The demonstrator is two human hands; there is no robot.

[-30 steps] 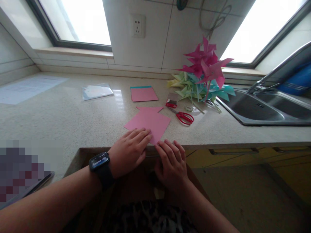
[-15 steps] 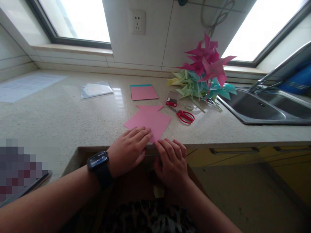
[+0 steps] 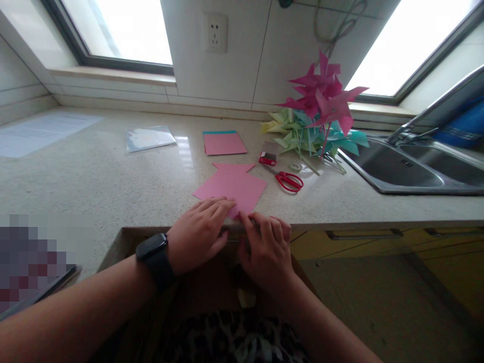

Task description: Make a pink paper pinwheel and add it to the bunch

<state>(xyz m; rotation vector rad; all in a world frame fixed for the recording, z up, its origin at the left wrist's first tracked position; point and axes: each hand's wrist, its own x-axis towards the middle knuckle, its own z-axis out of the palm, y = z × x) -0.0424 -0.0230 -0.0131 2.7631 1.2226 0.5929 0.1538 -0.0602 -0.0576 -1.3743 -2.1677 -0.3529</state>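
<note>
A square sheet of pink paper [image 3: 232,184] lies at the counter's front edge, turned with one corner toward me. My left hand [image 3: 198,229] rests on its near part, fingers stretched out and held together. At that near corner, my right hand [image 3: 266,247] has its fingers curled, with the index fingertip on the paper; the corner itself is partly hidden by the fingers. Beyond the sheet, part of another pink piece [image 3: 233,166] shows. Red-handled scissors [image 3: 288,181] lie to the right, next to a small red box [image 3: 267,159].
A stack of pink and blue paper [image 3: 225,143] lies farther back, with a clear packet [image 3: 150,138] to its left. Several paper pinwheels [image 3: 321,106] stand at the back right, before the sink [image 3: 397,166]. A roll of tape [image 3: 295,167] sits near the scissors.
My right index finger has shifted slightly up and left onto the near corner, and the right fingers are more bent. My left hand has barely moved.
</note>
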